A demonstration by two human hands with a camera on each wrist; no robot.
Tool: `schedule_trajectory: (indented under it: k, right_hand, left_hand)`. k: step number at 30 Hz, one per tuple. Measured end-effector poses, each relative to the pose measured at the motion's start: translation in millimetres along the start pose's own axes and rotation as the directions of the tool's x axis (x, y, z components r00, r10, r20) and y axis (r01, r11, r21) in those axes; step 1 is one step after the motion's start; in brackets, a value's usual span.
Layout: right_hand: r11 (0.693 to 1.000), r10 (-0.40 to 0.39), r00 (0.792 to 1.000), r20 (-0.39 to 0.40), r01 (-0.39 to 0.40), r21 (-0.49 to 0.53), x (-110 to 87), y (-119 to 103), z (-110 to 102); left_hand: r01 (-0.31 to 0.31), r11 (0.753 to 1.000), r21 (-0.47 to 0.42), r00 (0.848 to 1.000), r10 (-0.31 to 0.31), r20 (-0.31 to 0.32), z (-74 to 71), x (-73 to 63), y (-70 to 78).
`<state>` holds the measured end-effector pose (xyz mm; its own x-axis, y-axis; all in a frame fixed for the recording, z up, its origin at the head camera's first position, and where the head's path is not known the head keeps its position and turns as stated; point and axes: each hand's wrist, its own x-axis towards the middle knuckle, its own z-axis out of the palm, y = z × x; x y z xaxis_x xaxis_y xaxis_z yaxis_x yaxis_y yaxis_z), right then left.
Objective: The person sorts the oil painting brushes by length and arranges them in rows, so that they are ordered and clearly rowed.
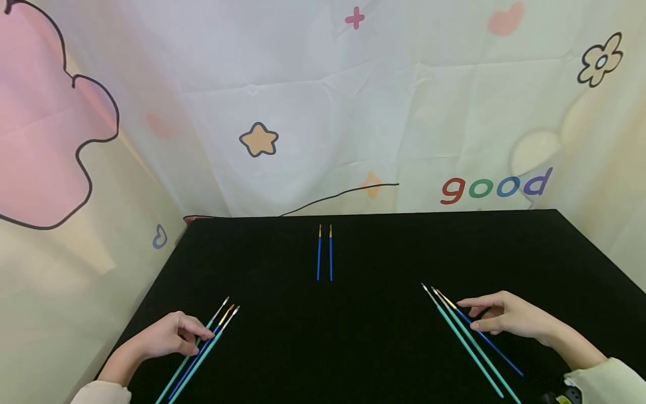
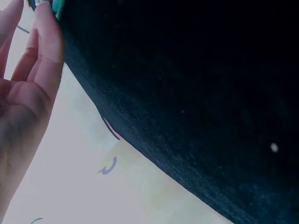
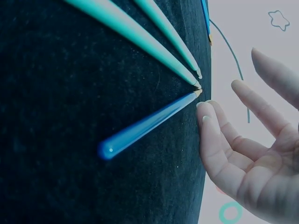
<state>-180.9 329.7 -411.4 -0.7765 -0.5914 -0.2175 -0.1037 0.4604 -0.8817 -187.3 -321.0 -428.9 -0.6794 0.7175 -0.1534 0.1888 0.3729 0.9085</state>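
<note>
In the head view my left hand [image 1: 174, 336] hovers over a fan of three paintbrushes at the left: a teal brush [image 1: 171, 381], a blue brush [image 1: 183, 379] and another teal brush [image 1: 198, 365]. Its thumb and fingertips stand apart right at the blue handle. A teal handle [image 2: 59, 7] shows beside the fingers in the left wrist view. At the right, my right hand [image 1: 510, 317] has its fingers loosely bent over a blue brush [image 3: 149, 122]. Thumb and index finger are spread beside that brush's upper part. Two teal brushes [image 1: 471, 353] lie alongside, tips converging.
Two short blue brushes [image 1: 319, 258] stand parallel near the back middle of the black tabletop [image 1: 353, 336]. A printed curtain [image 1: 323, 112] hangs behind and along the sides. By the right sleeve, a small dark object [image 1: 570, 395] shows at the bottom edge.
</note>
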Motion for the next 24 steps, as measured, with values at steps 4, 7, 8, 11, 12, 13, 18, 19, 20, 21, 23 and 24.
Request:
schedule_trajectory:
  k: [4, 7, 8, 11, 12, 13, 18, 19, 20, 21, 23, 24]
  right_hand:
    - [1.0, -0.017, 1.0, 0.002, 0.017, -0.007, -1.0, 1.0, -0.8]
    - [1.0, -0.025, 1.0, 0.002, 0.025, -0.009, -1.9, 2.8, 0.1]
    - [1.0, -0.027, 1.0, 0.004, 0.028, -0.01, -2.2, 3.7, 0.6]
    - [1.0, -0.025, 0.999, 0.022, 0.025, 0.005, -2.6, 7.4, 1.7]
    - [1.0, -0.026, 0.999, 0.031, 0.025, 0.013, -2.7, 8.9, 1.7]
    - [0.999, -0.027, 0.999, 0.039, 0.026, 0.023, -2.7, 10.3, 1.6]
    - [0.992, -0.065, 0.995, 0.08, 0.055, 0.116, -3.1, 18.1, 0.1]
    - [0.989, -0.07, 0.994, 0.083, 0.059, 0.132, -3.1, 19.5, 0.0]
    - [0.988, -0.072, 0.994, 0.085, 0.059, 0.146, -2.8, 20.6, 0.2]
    - [0.986, -0.071, 0.994, 0.086, 0.056, 0.157, -2.4, 21.7, 0.5]
    - [0.985, -0.067, 0.995, 0.081, 0.053, 0.166, -1.6, 22.7, 1.6]
    - [0.986, -0.06, 0.995, 0.075, 0.047, 0.162, -1.0, 22.9, 2.4]
  left_hand:
    - [0.004, 0.997, 0.083, 0.999, -0.001, -0.033, 2.2, -0.3, -0.5]
    - [0.013, 0.989, 0.144, 0.998, -0.003, -0.064, 4.7, -0.4, -0.7]
    - [0.017, 0.987, 0.161, 0.997, -0.005, -0.074, 5.5, -0.1, -0.8]
    - [0.044, 0.982, 0.186, 0.995, -0.026, -0.1, 6.6, 1.0, 0.1]
    - [0.049, 0.98, 0.193, 0.994, -0.029, -0.105, 6.8, 1.6, 0.6]
    - [0.052, 0.978, 0.2, 0.994, -0.031, -0.108, 7.0, 2.2, 1.0]
    - [0.069, 0.972, 0.224, 0.992, -0.044, -0.115, 8.5, 3.9, 1.8]
    - [0.07, 0.971, 0.228, 0.992, -0.044, -0.117, 9.0, 3.9, 1.5]
    - [0.074, 0.971, 0.229, 0.992, -0.047, -0.121, 9.6, 3.8, 1.2]
    - [0.074, 0.971, 0.229, 0.991, -0.046, -0.123, 10.0, 3.6, 0.9]
    - [0.076, 0.971, 0.228, 0.99, -0.047, -0.13, 10.8, 2.7, 0.0]
    - [0.074, 0.971, 0.229, 0.99, -0.045, -0.133, 11.2, 2.2, -0.6]
